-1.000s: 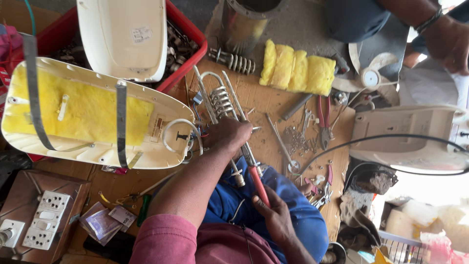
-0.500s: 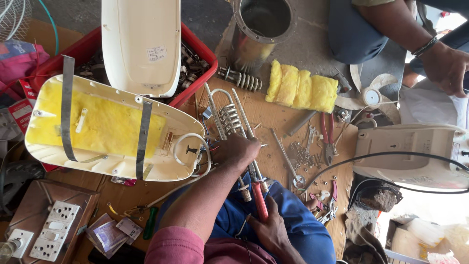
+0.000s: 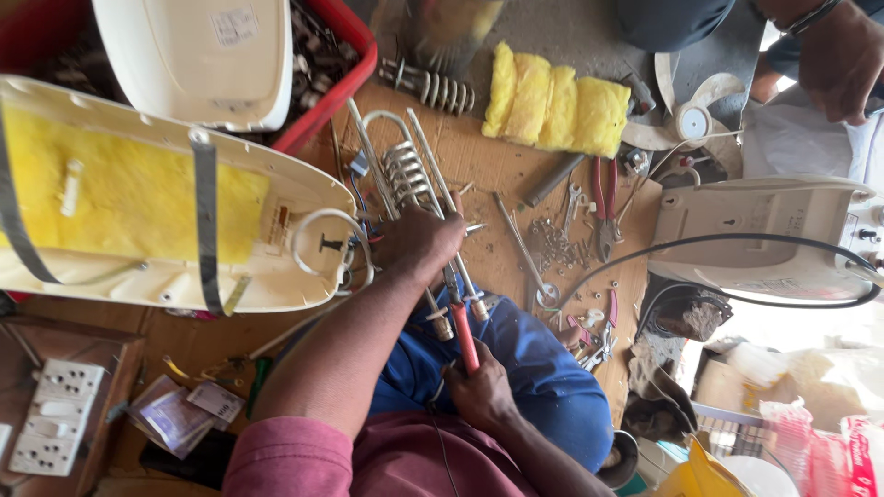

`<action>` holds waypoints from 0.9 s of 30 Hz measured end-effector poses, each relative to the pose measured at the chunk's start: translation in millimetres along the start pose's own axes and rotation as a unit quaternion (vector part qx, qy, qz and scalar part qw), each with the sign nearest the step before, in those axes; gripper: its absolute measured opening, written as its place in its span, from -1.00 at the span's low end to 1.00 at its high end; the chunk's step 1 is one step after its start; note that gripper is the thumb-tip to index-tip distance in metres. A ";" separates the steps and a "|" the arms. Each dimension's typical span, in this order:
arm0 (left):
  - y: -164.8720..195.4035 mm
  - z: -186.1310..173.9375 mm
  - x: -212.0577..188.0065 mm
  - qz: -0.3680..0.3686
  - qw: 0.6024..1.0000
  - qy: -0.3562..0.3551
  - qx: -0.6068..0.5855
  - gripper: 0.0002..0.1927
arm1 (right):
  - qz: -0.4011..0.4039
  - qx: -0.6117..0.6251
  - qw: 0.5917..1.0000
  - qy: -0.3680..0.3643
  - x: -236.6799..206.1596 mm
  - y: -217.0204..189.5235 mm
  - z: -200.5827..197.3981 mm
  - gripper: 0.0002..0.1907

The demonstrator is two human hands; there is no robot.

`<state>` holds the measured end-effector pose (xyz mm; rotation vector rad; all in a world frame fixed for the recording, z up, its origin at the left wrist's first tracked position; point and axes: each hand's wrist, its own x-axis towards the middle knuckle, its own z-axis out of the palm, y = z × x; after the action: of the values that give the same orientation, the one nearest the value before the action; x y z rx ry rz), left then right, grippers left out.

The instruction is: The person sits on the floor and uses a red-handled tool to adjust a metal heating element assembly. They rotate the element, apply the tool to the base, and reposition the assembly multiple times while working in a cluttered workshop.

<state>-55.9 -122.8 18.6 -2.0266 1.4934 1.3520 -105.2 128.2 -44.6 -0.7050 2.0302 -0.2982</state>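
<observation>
While the person sits with blue trousers (image 3: 543, 368) under the work, the left hand (image 3: 419, 241) lies on top of a shiny metal heating coil (image 3: 405, 170) and presses it down, with the fingers curled close together over its long rods. The coil lies on a brown wooden board (image 3: 497, 170), just beside the open end of a cream tank shell (image 3: 276, 230) that has yellow padding (image 3: 120, 198) inside and a grey metal strap (image 3: 207, 216) across it. The rod ends of the coil point toward the person's lap. The right hand (image 3: 479, 391) is closed in a fist around a tool with a red handle (image 3: 465, 336), and the tool's tip points up at the rod ends near the left hand. A thin black wire (image 3: 433, 396) hangs by the right hand. Behind the tank shell sits a red crate (image 3: 341, 83) with a white cover (image 3: 198, 55) lying on it. On the board, a folded yellow pad (image 3: 552, 101) lies near the far edge, and red-handled pliers (image 3: 603, 198), a spanner (image 3: 571, 198) and a little pile of screws (image 3: 552, 244) lie to the right of the coil. A white box-shaped case (image 3: 755, 235) with a black cable (image 3: 737, 241) over it stands farther right. Another person's hand (image 3: 843, 60) shows in the top right corner. A white socket board (image 3: 55, 414) lies at the bottom left.
</observation>
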 end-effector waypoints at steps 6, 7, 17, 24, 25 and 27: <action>-5.0 -3.7 -8.2 0.009 1.000 0.029 -0.001 -0.09 | -0.003 -0.012 0.998 0.062 -5.1 6.0 9.3 -0.51; -4.3 -3.1 -10.5 0.011 0.999 0.036 -0.005 -0.09 | -0.010 -0.019 0.998 0.064 -6.2 5.9 8.4 -0.52; -3.2 -18.2 -20.3 0.012 1.000 0.016 -0.003 -0.09 | -0.025 -0.012 0.999 0.035 -11.2 -12.6 4.0 -0.44; 15.0 -4.3 -24.7 -0.007 0.999 0.023 0.023 -0.24 | 0.008 0.038 0.998 -0.058 -18.8 -17.3 -36.7 -0.56; 16.1 -2.7 -24.7 0.002 0.999 0.035 0.038 -0.25 | 0.001 0.023 0.998 -0.054 -21.1 -19.5 -40.7 -0.55; 19.2 -1.6 -22.7 -0.003 0.999 0.021 0.043 -0.27 | -0.013 -0.003 0.999 -0.044 -27.1 -24.5 -48.3 -0.53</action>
<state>-72.1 -118.6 43.2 -2.0150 1.5354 1.2292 -126.2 121.1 11.8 -0.7366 1.9396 -0.2717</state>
